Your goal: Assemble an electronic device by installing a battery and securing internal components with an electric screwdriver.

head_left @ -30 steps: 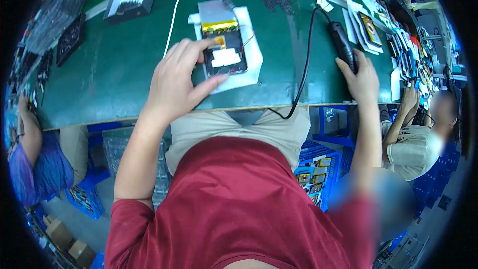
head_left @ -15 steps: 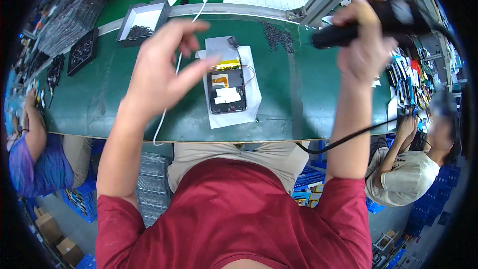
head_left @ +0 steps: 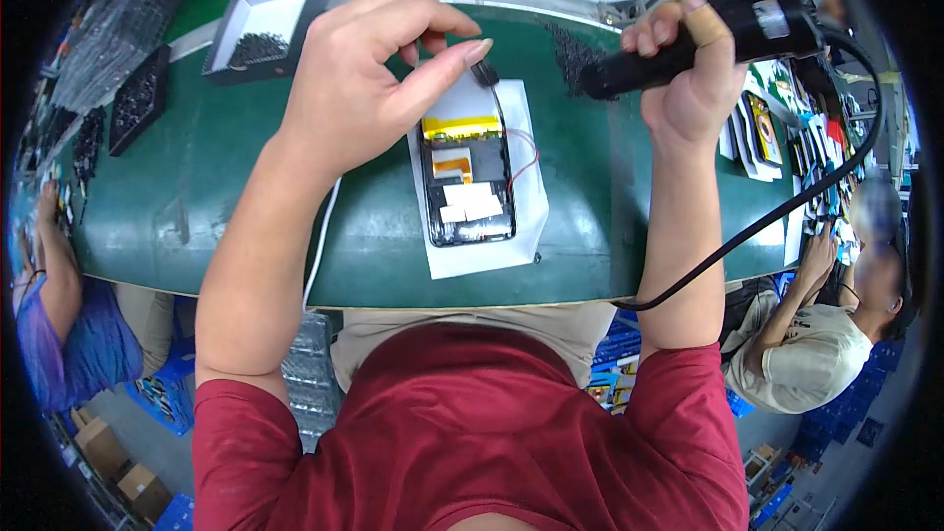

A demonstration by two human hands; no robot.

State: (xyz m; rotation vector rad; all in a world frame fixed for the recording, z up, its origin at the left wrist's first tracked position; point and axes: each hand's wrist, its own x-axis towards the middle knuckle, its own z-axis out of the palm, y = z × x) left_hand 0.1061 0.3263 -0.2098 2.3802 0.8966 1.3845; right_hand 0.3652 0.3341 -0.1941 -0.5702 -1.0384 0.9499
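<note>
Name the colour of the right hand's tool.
The tool is mostly black, seen best in the head view.

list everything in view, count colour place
bench: one, green, middle
opened device: one, black, mid-bench
paper: one, white, under device
power tool: one, black, upper right
cable: one, black, from tool
cord: one, white, left of device
box: one, dark grey, back left
tray: one, black, left of box
small bits: many, dark, beyond tool tip
papers and parts: many, mixed, right
cartons: some, brown, lower left
other people: at least two, purple and beige tops, sides
own shirt: one, red, bottom
left hand: one, bare, near device's top
right hand: one, bare, on tool
</note>
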